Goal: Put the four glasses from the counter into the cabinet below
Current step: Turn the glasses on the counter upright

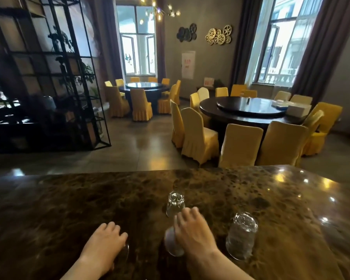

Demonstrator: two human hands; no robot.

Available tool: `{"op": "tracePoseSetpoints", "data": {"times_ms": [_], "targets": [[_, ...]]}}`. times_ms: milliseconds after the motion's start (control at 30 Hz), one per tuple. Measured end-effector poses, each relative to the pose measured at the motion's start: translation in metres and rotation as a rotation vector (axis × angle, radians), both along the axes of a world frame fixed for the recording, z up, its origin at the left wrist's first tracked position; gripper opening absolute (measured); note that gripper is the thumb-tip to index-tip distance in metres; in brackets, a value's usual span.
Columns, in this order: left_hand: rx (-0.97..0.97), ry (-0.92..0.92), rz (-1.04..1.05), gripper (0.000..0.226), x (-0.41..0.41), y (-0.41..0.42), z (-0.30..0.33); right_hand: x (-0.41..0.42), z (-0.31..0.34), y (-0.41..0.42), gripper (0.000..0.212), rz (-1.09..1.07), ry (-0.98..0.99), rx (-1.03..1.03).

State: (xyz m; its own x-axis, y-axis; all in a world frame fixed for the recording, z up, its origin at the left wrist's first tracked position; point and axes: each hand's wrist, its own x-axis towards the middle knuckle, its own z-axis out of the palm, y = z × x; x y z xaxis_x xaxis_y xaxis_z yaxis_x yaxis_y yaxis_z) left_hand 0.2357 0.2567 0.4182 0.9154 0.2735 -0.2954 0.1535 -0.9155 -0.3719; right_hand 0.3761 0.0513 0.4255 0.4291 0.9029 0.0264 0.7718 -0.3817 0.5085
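Clear glasses stand upside down on the dark marbled counter (69, 209). My left hand (103, 245) covers one glass (125, 252) near the front edge; only its rim shows under my fingers. My right hand (192, 231) is wrapped over the top of a second glass (173, 243). A third glass (175, 203) stands just beyond my right fingertips, untouched. A fourth glass (241, 241) stands to the right of my right wrist, apart from it. The cabinet below is out of sight.
Beyond the counter lies a dining room: a black metal shelf unit (49, 77) at the left, and two round dark tables (251, 110) ringed with yellow-covered chairs (198, 134). The counter's far edge runs across the middle of the view.
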Motion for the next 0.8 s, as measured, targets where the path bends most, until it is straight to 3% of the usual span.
{"op": "tracePoseSetpoints", "data": {"times_ms": [33, 133, 200, 267, 467, 800], "targets": [[-0.159, -0.138, 0.095, 0.066, -0.004, 0.006, 0.001, 0.002, 0.004, -0.007, 0.045, -0.046, 0.108, 0.167], [-0.692, -0.659, 0.385, 0.082, -0.010, 0.019, -0.004, 0.006, -0.001, -0.029, 0.092, -0.227, 0.474, 0.607], [-1.010, -0.870, 0.508, 0.093, -0.007, 0.015, -0.011, 0.005, -0.016, -0.038, 0.089, -0.262, 0.791, 0.905], [-1.180, -0.973, 0.528, 0.092, -0.001, 0.008, -0.022, 0.003, -0.026, -0.042, 0.080, -0.271, 1.039, 1.151], [-1.330, -1.007, 0.468, 0.088, 0.015, -0.021, -0.054, -0.007, -0.051, -0.035, 0.077, -0.343, 1.179, 1.242], [-1.243, -0.904, 0.444, 0.091, 0.012, -0.025, -0.078, -0.002, -0.063, -0.027, 0.083, -0.410, 1.165, 1.178]]}}
